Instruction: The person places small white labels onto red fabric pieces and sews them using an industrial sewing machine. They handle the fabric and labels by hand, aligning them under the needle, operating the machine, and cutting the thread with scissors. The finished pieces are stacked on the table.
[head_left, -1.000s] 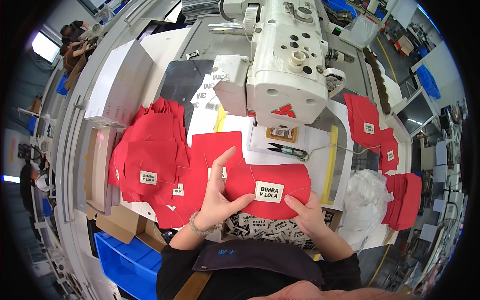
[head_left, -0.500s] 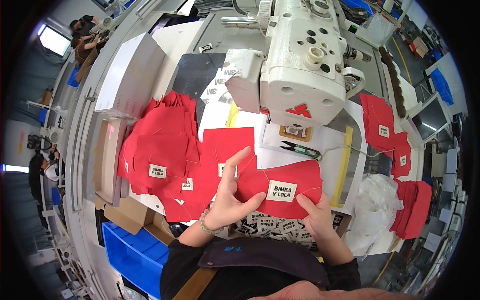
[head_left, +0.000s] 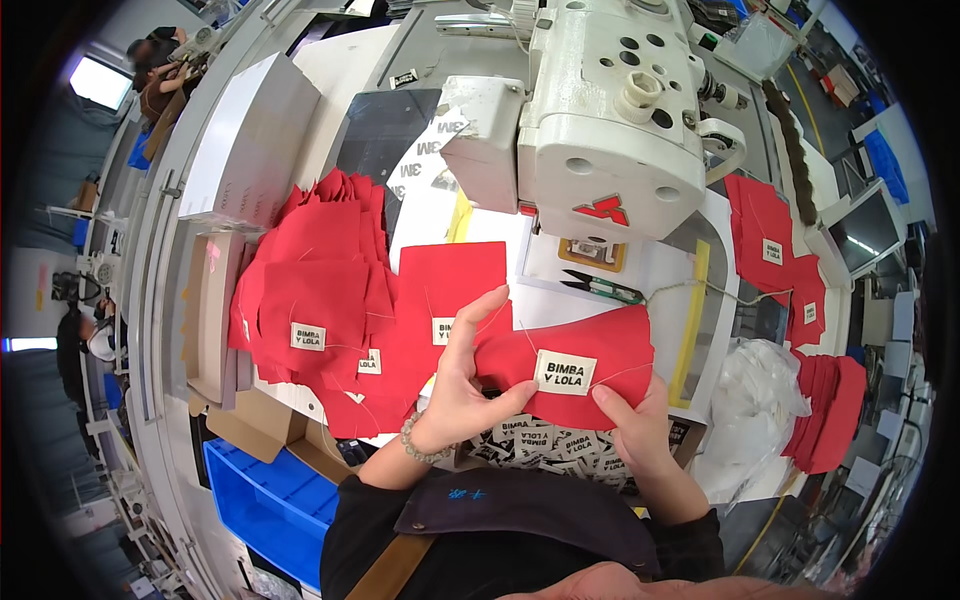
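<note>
Between my two hands is a red fabric piece (head_left: pixel 625 340) with a white printed label (head_left: pixel 566 373) on it. Loose thread ends trail from the label. My left hand (head_left: pixel 455 405) grips the piece's left side, thumb beside the label and index finger stretched upward. My right hand (head_left: pixel 640 430) pinches its lower right edge, thumb close to the label's corner; its other fingers are hidden behind the cloth. Just left of the held piece, another labelled red piece (head_left: pixel 450 270) lies on the table, partly covered by my left hand. Below, a box of loose white labels (head_left: pixel 535 440) is partly hidden.
A white sewing machine (head_left: pixel 610 150) stands ahead, with thread snips (head_left: pixel 603 287) in front of it. At left are a heap of red pieces (head_left: pixel 315 290), a white box (head_left: pixel 245 140) and a blue bin (head_left: pixel 265 505). A plastic bag (head_left: pixel 750 410) and red stacks (head_left: pixel 830 415) lie right.
The view has shifted slightly. Both hands keep their hold on the red fabric piece, whose upper right corner sits a little higher.
</note>
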